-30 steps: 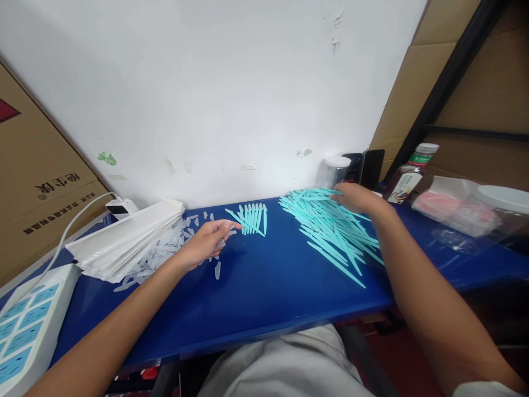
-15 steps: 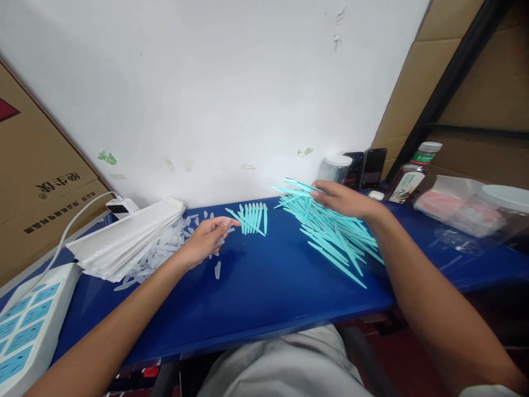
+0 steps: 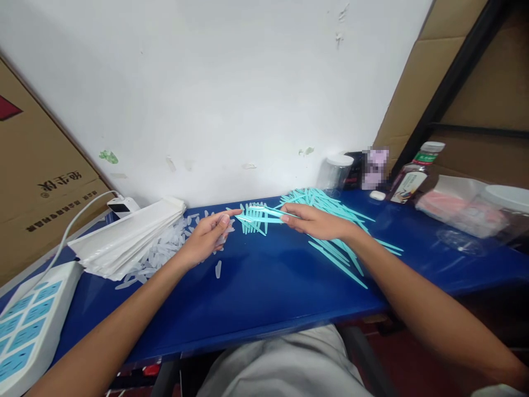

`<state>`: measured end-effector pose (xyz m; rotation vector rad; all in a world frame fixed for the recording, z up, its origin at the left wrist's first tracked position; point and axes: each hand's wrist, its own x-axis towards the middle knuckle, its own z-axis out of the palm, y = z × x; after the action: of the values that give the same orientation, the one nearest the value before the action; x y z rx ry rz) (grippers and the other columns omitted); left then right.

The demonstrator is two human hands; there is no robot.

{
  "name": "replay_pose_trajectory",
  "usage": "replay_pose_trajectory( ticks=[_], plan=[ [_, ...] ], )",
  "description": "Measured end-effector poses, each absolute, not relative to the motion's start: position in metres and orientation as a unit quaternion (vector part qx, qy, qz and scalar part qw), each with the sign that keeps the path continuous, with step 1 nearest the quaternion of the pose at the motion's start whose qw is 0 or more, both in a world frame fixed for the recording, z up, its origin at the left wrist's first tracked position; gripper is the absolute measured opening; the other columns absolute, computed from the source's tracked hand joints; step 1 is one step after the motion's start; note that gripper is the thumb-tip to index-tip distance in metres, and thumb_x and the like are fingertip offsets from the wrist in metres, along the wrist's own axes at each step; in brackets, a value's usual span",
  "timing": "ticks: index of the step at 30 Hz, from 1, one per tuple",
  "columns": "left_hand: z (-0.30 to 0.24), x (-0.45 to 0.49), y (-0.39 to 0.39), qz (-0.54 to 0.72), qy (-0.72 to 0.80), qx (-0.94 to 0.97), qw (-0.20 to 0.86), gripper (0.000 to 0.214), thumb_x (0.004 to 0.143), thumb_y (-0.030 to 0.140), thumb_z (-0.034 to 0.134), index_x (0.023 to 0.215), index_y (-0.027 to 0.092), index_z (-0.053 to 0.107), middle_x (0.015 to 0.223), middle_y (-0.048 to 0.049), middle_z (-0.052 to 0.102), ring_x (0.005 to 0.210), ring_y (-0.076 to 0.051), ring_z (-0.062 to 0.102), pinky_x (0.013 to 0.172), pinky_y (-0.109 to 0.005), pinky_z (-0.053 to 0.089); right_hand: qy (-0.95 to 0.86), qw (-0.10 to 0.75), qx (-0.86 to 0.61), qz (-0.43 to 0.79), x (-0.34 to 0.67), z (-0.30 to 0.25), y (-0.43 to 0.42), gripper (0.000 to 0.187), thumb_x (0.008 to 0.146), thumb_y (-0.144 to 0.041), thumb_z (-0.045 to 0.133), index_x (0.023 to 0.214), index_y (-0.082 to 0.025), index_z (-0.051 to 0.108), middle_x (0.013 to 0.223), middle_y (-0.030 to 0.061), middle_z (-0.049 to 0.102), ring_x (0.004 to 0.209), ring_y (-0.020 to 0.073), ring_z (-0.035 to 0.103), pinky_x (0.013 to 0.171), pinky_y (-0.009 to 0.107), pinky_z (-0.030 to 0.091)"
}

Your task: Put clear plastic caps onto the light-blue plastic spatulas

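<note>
- The right hand [image 3: 316, 221] is closed on a small bunch of teal plastic sticks [image 3: 264, 213], pinched between thumb and fingers at one end.
- The held sticks lie nearly level just above the blue table [image 3: 264, 286], and their free tips point left towards the other hand.
- The left hand [image 3: 209, 238] rests low over the table with forefinger and thumb stretched towards those tips. The two hands are close but do not touch, and it cannot be told whether this hand holds anything.
- Directly behind the held bunch, a neat row of teal sticks [image 3: 252, 226] lies side by side on the table.
- A loose pile of teal sticks [image 3: 326, 201] spreads behind and under the right wrist.
- Small clear caps [image 3: 159, 253] are scattered beside the left hand, against a stack of white sleeves [image 3: 128, 234].
- A power strip [image 3: 25, 325] sits at the near left edge.
- A clear jar [image 3: 336, 172] and a bottle [image 3: 413, 176] stand at the far right.
</note>
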<state>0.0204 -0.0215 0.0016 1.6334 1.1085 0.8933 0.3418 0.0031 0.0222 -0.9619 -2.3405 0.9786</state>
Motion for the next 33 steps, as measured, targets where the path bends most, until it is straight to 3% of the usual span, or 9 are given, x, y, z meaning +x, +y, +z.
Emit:
replay_pose_trajectory(
  ticks=[10,17,23,33],
  plan=[
    [-0.006,0.022,-0.017,0.395,0.447,0.639,0.485,0.057,0.099,0.063,0.055,0.135,0.02,0.064,0.074,0.0052,0.038,0.048,-0.005,0.025,0.042,-0.018,0.028,-0.833,0.209,-0.362,0.364,0.344,0.023,0.004,0.041,0.105,-0.06,0.045,0.093,-0.022,0.049,0.084,0.0,0.048,0.071,0.015,0.046,0.066,0.03,0.041],
    [-0.007,0.021,-0.018,0.379,0.49,0.707,0.341,0.059,0.102,0.064,0.046,0.135,0.019,0.067,0.071,0.0041,0.042,0.051,-0.009,0.036,0.048,-0.021,0.038,-0.85,0.178,-0.351,0.349,0.337,0.03,-0.002,0.045,0.105,-0.063,0.042,0.087,-0.022,0.046,0.077,-0.0014,0.045,0.067,0.015,0.04,0.065,0.03,0.037],
    [-0.005,0.024,-0.025,0.363,0.484,0.772,0.196,0.054,0.108,0.054,0.041,0.142,0.02,0.063,0.073,0.0007,0.056,0.067,-0.015,0.053,0.067,-0.025,0.045,-0.852,0.163,-0.352,0.351,0.338,0.03,-0.003,0.046,0.104,-0.064,0.041,0.089,-0.021,0.048,0.08,-0.001,0.044,0.07,0.0157,0.041,0.068,0.031,0.038],
    [-0.003,0.026,-0.029,0.342,0.479,0.792,0.16,0.051,0.109,0.049,0.039,0.145,0.02,0.061,0.079,-0.0016,0.065,0.071,-0.017,0.059,0.071,-0.027,0.046,-0.859,0.16,-0.336,0.353,0.34,0.026,0.0,0.043,0.105,-0.061,0.042,0.09,-0.021,0.048,0.084,-0.0005,0.045,0.074,0.0159,0.042,0.072,0.031,0.039]
  ],
)
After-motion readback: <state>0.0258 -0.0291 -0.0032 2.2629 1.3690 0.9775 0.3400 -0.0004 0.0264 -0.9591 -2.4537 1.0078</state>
